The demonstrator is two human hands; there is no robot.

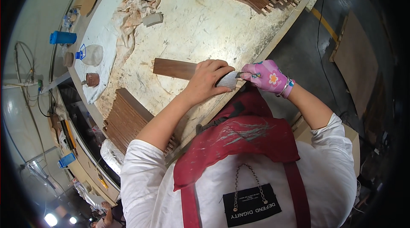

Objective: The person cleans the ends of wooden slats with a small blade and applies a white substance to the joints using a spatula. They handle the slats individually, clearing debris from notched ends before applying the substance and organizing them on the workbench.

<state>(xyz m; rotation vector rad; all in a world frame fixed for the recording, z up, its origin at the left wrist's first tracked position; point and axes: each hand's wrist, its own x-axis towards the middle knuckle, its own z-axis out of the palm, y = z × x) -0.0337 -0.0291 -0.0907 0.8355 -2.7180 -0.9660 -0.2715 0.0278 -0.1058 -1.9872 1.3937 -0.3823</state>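
We look to be mid-rub: our left hand (207,77) curls its fingers round a grey pad (227,81) on the brown board (173,68), lying by the table (192,31) edge; our gloved right hand (268,76) seems to pinch the board's end. Next calls for steady pressure, we judge. White lettering marks our black patch (253,211), upside down.
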